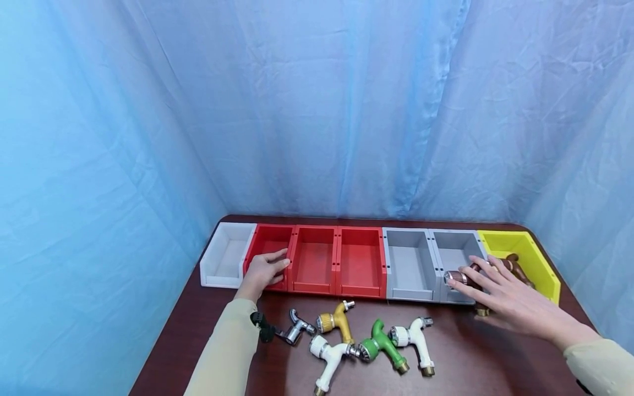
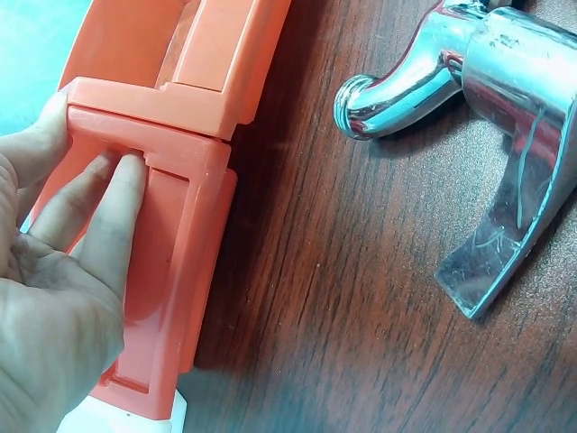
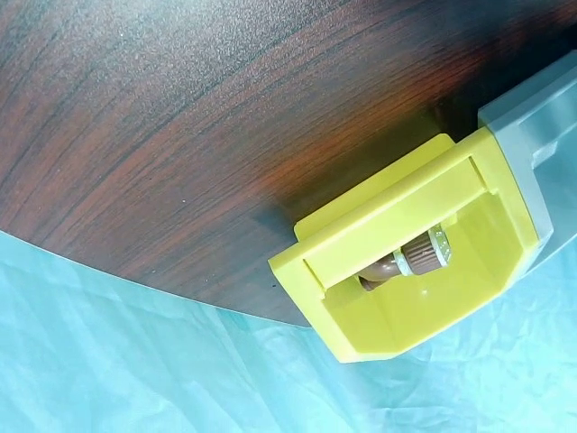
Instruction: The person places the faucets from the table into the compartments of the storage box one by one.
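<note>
My left hand (image 1: 264, 272) reaches into the leftmost red bin (image 1: 271, 234); its fingers (image 2: 113, 207) lie fairly straight, tips against the wall beside the neighbouring red bin. Over the right-hand grey bin (image 1: 453, 236) and the front of the yellow bin (image 1: 540, 264), my right hand (image 1: 515, 300) grips a brown tap (image 1: 455, 278). Its ribbed knob and brass end show past the fingers, which hide most of its body. Another brown tap (image 3: 419, 255) lies inside the yellow bin. The right wrist view shows neither the right hand nor the held tap.
In front of the bins lie a chrome tap (image 1: 296, 329), a yellow tap (image 1: 340, 320), a green tap (image 1: 382, 344) and two white taps, one left (image 1: 331, 357), one right (image 1: 418, 341). A white bin (image 1: 210, 272) ends the row at left. Blue curtains (image 1: 322, 110) surround the table.
</note>
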Demonstrator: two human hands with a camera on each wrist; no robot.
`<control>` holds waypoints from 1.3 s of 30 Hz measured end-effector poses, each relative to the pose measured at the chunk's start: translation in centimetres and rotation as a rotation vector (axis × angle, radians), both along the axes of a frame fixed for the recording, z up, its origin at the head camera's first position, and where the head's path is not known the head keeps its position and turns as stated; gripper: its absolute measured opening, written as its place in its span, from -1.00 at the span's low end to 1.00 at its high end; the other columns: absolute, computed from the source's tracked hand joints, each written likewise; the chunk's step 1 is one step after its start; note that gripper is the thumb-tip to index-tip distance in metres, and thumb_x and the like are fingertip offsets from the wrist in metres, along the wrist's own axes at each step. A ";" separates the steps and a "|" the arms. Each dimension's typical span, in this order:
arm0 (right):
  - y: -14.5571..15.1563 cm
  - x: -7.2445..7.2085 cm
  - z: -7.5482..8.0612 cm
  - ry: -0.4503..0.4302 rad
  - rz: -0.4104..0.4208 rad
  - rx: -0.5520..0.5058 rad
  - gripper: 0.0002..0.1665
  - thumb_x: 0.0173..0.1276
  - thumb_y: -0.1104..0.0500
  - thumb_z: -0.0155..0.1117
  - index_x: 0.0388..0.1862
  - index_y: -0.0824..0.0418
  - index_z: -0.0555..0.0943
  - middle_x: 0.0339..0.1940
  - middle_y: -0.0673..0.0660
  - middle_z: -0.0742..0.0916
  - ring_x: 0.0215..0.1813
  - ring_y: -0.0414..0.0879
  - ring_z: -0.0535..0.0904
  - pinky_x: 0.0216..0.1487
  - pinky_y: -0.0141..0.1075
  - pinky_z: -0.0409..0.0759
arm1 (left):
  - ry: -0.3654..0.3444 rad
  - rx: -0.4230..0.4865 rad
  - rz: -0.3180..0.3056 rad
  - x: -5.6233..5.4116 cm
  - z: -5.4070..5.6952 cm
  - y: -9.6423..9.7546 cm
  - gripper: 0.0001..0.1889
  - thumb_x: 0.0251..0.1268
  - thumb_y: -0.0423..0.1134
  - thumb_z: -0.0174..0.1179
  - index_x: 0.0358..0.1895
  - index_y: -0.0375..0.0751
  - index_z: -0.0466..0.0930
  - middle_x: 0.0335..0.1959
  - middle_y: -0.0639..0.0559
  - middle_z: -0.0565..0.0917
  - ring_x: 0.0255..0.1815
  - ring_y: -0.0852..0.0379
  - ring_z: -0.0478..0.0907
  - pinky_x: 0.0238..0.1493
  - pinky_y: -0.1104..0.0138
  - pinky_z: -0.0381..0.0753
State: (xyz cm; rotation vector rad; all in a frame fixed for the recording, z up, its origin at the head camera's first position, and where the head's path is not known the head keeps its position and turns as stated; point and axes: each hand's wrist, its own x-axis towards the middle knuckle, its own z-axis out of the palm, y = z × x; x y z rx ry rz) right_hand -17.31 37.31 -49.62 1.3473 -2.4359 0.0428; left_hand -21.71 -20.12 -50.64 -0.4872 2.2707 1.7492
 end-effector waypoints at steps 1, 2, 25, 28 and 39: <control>0.1 0.0 0.0 -0.001 -0.005 0.004 -0.11 0.52 -0.48 -0.30 0.54 0.03 0.41 0.56 0.21 0.41 0.55 0.35 0.22 0.67 0.00 -0.32 | -0.002 0.002 -0.001 0.0 0.0 0.0 -0.42 0.37 -0.10 0.37 0.45 0.11 0.50 0.42 -0.17 0.47 0.34 -0.25 0.48 0.11 0.10 0.70; 0.1 -0.1 0.0 -0.002 -0.010 0.010 -0.10 0.52 -0.48 -0.32 0.54 0.03 0.40 0.56 0.21 0.41 0.55 0.35 0.21 0.67 0.00 -0.33 | -0.005 0.003 0.000 0.0 0.0 0.0 -0.42 0.37 -0.10 0.37 0.44 0.11 0.51 0.42 -0.17 0.47 0.34 -0.24 0.48 0.11 0.10 0.70; 0.6 -1.7 0.2 0.001 0.002 0.023 -0.11 0.53 -0.45 -0.34 0.55 0.06 0.39 0.58 0.27 0.36 0.58 0.39 0.15 0.65 0.16 -0.25 | -0.013 0.010 0.005 0.2 0.2 -0.1 -0.41 0.35 -0.10 0.38 0.44 0.11 0.51 0.42 -0.17 0.46 0.36 -0.26 0.44 0.12 0.07 0.70; 0.5 -2.2 0.2 0.011 0.016 0.019 -0.13 0.56 -0.41 -0.34 0.54 0.09 0.40 0.58 0.28 0.36 0.56 0.41 0.17 0.64 0.20 -0.23 | -0.012 0.005 0.006 0.2 0.2 -0.1 -0.40 0.34 -0.11 0.39 0.44 0.09 0.51 0.42 -0.18 0.45 0.36 -0.27 0.42 0.12 0.05 0.70; 0.6 -3.6 -0.2 0.006 0.004 0.040 -0.13 0.56 -0.38 -0.43 0.56 0.08 0.37 0.56 0.26 0.39 0.53 0.42 0.21 0.64 0.22 -0.26 | -0.008 0.014 0.000 0.1 0.1 0.0 -0.41 0.35 -0.11 0.38 0.45 0.10 0.50 0.44 -0.18 0.43 0.37 -0.26 0.43 0.14 0.06 0.67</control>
